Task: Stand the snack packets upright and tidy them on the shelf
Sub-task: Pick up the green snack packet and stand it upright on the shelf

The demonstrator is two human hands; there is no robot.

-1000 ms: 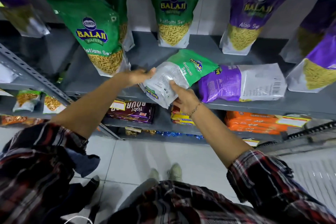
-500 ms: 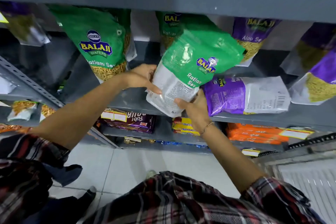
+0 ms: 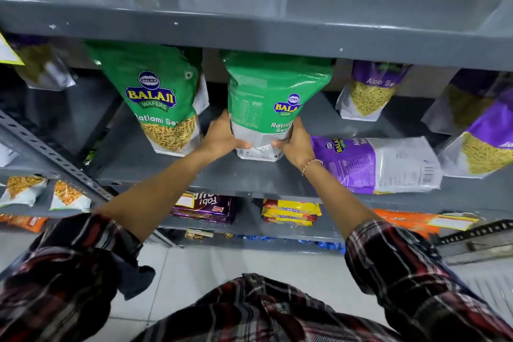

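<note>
The lower, white part of a green snack packet (image 3: 273, 103) is gripped from both sides. The fingers of the left hand (image 3: 222, 137) are curled around its left edge, with the fingertips wrapped onto the front near the bottom; the fingers of the right hand (image 3: 295, 144) are closed in the same way on its right edge. A thin beaded bracelet (image 3: 311, 164) is worn on the right wrist, and both forearms are bare up to rolled plaid sleeves (image 3: 402, 258).

The held packet is stood upright on the grey metal shelf (image 3: 249, 175), its base touching or just above the shelf surface; which of the two cannot be told. Its top reaches up under the shelf board above (image 3: 249, 33).

Just beside it on the left, a second green packet (image 3: 158, 97) is stood upright, apart from the left hand. On the right, a purple packet (image 3: 374, 164) is laid flat on its side, close to the right wrist. Further back on the right, another purple packet (image 3: 370, 91) is stood upright, and one more (image 3: 483, 144) is seen tilted at the right edge.

On the shelf below, a dark purple biscuit pack (image 3: 205, 207) and a stack of yellow packs (image 3: 291, 212) are laid flat.
</note>
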